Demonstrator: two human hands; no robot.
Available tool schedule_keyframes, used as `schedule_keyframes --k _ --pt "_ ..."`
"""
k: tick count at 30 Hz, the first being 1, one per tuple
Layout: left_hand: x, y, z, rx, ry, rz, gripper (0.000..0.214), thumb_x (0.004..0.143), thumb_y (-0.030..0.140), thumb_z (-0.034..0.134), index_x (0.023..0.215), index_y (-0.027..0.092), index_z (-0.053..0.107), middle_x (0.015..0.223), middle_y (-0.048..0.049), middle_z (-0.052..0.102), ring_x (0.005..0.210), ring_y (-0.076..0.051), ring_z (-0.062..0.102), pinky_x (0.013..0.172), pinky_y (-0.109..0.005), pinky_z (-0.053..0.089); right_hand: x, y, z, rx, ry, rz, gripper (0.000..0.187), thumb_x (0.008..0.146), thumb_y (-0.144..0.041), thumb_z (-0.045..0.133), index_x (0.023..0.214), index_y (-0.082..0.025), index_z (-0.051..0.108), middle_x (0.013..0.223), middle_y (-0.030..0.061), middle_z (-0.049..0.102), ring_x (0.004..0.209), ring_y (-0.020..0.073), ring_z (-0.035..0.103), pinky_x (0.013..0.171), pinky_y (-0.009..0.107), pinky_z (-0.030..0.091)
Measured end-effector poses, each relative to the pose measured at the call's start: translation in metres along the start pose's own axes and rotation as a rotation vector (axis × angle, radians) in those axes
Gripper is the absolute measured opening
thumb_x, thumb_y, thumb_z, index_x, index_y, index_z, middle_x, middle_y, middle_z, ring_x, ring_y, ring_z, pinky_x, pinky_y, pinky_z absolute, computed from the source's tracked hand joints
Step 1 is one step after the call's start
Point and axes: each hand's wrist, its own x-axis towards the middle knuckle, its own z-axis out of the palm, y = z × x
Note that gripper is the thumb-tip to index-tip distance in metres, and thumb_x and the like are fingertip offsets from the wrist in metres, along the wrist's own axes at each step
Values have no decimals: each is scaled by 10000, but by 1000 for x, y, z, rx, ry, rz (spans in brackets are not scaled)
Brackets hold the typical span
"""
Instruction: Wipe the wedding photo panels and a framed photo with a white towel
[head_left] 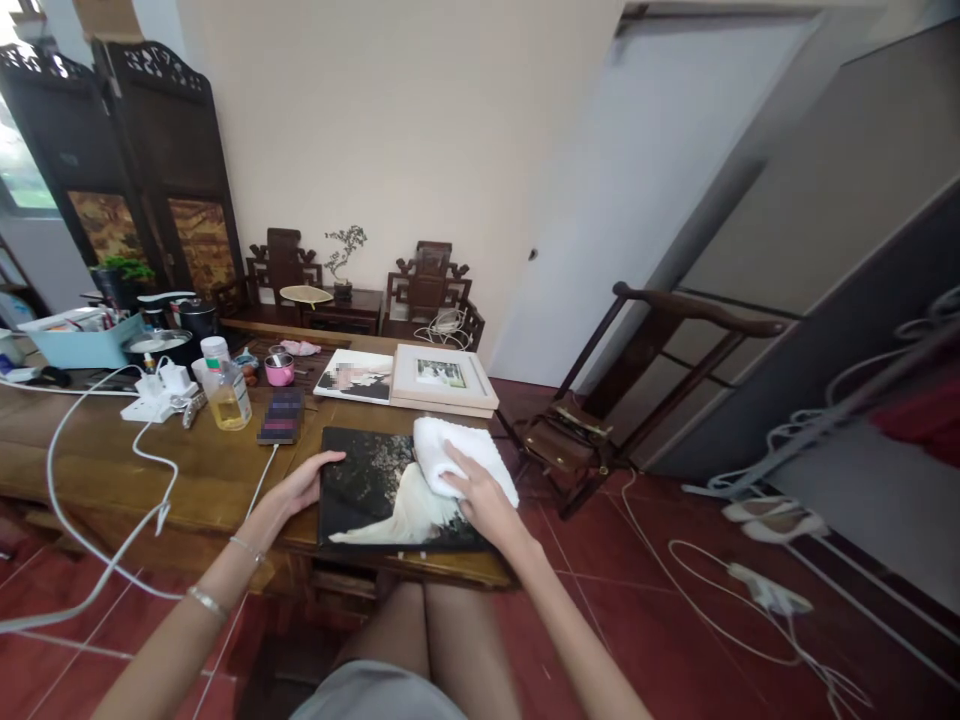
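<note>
1. Dark picture panel (375, 485), one: flat on the near edge of the wooden table (217, 465), in front of the seated person. It shows a long white gown against a dark ground with pale blossom.
2. White cloth (480, 455), one: folded, lying over the panel's upper right part and reaching past its right side.
3. Right hand (476, 495): on the cloth, holding it against the panel; thumb and forefinger are parted, the remaining fingers partly hidden.
4. Left hand (304, 482): at the panel's left side, thumb laid over the upper left corner. The other fingers are bent and partly hidden; whether they close on the panel cannot be told. Two silvery bangles on the forearm.
5. Phone (280, 417), screen blurred: beyond the left hand, white cable (262, 485) running from its near end.
6. Bottle (229, 390), clear, white-capped, some yellow liquid inside: upright, left of the phone.
7. Pink cup (280, 371): behind the phone.
8. White power strip (154, 402), plugs fitted: left of the bottle.
9. White-edged print (358, 376) and pale framed picture (442, 376): side by side beyond the panel.
10. Wooden chair (626, 370), brown bag (566, 440) on its seat: right of the table.
</note>
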Motion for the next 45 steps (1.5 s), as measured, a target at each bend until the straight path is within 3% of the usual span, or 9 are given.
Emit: schedule_keyframes --k 4,9,14,21,25,31,35,39,45 --pt "13 1 -3 149 18 158 443 599 388 791 947 148 659 900 -79 736 767 -212 694 724 -303 543 2 -2 16 24 31 98 643 550 89 413 1078 -188 652 1399 106 451 1300 271 390 1030 480 382" --pt "32 3 -15 560 340 315 588 446 467 834 894 129 660 825 -83 728 751 -235 677 637 -290 506 15 -13 25 -61 -20 177 627 576 88 449 1104 -185 647 1354 114 503 1291 300 391 1020 489 371" --pt "34 12 -22 1223 519 464 544 534 668 685 736 164 652 659 -55 664 687 -237 634 579 -271 406 17 -18 27 -93 -40 185 613 593 76 455 1119 -179 641 1354 114 502 1285 309 394 1018 486 361" --pt "29 2 -15 1365 558 584 576 654 658 627 882 129 645 857 -128 627 838 -282 619 762 -353 468 17 -3 19 -28 -78 152 601 601 47 455 1113 -201 648 1338 84 522 1269 279 420 1014 447 371" --pt "34 -11 -13 1246 451 816 564 779 446 602 1239 139 489 1235 -150 497 1182 -277 488 1014 -404 384 30 15 15 -20 -122 115 608 613 36 454 1146 -195 632 1366 96 491 1296 281 383 1042 468 337" --pt "39 -16 -13 1184 209 950 355 887 313 453 1199 175 550 1437 -112 384 1350 -241 324 1113 -438 275 28 7 14 -14 -175 109 578 614 44 428 1112 -159 641 1398 131 449 1353 318 278 1071 576 234" --pt "45 -18 -17 1203 120 905 347 906 288 391 1180 190 581 1329 -85 534 1313 -223 395 1093 -456 315 -11 -27 -8 58 -187 15 584 584 51 396 1059 -176 649 1411 110 436 1367 279 258 1085 557 239" --pt "49 -22 -18 1231 108 828 378 900 245 362 1204 181 577 1342 -78 528 1343 -220 349 1094 -467 308 -43 -49 -32 134 -223 -37 565 554 36 395 994 -205 656 1416 65 436 1366 248 267 1096 539 238" --pt "41 -19 -14 1252 105 753 381 895 394 440 1217 238 569 1376 -58 494 1362 -235 307 1082 -526 273 0 -5 -13 81 -261 38 424 675 -62 475 1046 -185 637 1424 117 414 1352 322 276 1052 632 196"
